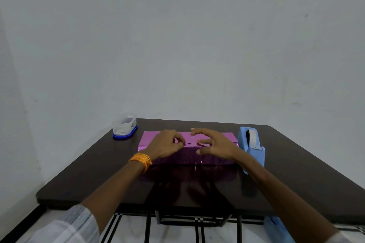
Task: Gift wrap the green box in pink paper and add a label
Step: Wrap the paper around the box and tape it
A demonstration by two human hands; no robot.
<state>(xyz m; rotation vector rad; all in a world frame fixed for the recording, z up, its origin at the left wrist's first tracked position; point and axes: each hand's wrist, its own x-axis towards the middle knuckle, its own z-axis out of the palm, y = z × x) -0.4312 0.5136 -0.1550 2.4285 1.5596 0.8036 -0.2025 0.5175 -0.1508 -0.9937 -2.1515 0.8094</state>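
Both hands on pink-wrapped box (189,156), left hand (165,145), right hand (214,145), tape dispenser (251,147) beside.

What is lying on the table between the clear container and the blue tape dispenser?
In the head view, the pink-wrapped box lies between the clear container and the tape dispenser, with both hands on it.

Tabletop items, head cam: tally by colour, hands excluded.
Pink: 1, the wrapped box
Light blue: 1, the tape dispenser
Clear with a blue base: 1, the plastic container
Total: 3 on the dark table
No green shows; the pink paper covers every face of the box in view.
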